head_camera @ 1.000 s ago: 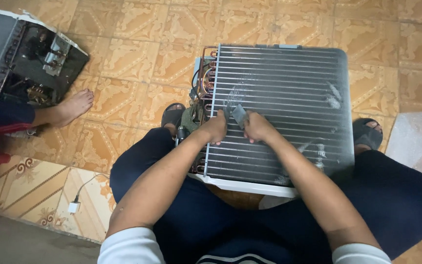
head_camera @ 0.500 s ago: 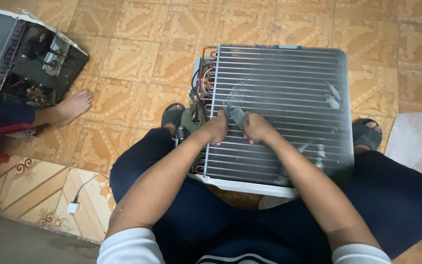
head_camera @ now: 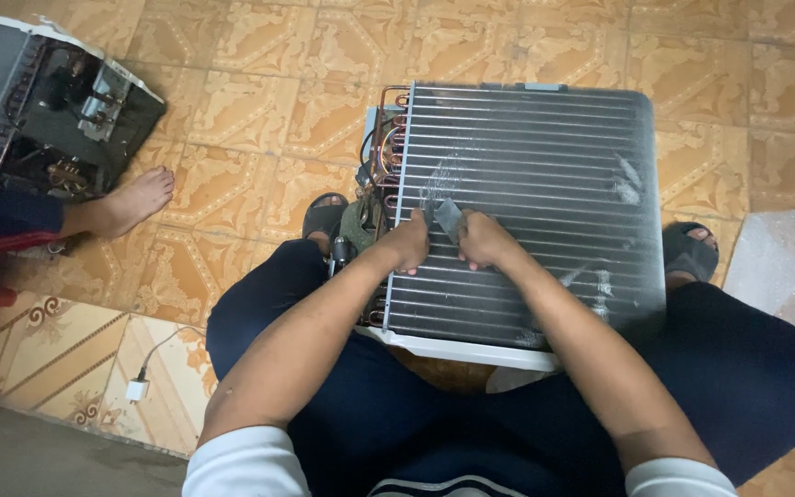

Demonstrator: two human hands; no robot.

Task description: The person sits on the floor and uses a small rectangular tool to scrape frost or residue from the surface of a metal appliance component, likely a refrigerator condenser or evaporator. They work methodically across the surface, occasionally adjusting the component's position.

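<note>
Right hand (head_camera: 485,241) (gripping) — grey tool (head_camera: 448,217)

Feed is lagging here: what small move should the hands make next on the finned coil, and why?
Probably draw the small flat tool a little further along the finned coil. Both the left hand and the right hand grip it there, and pale patches remain nearby.

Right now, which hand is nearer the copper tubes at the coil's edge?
Left. The left hand rests on the coil just beside the copper tubes; the right hand sits farther in on the fins.
</note>
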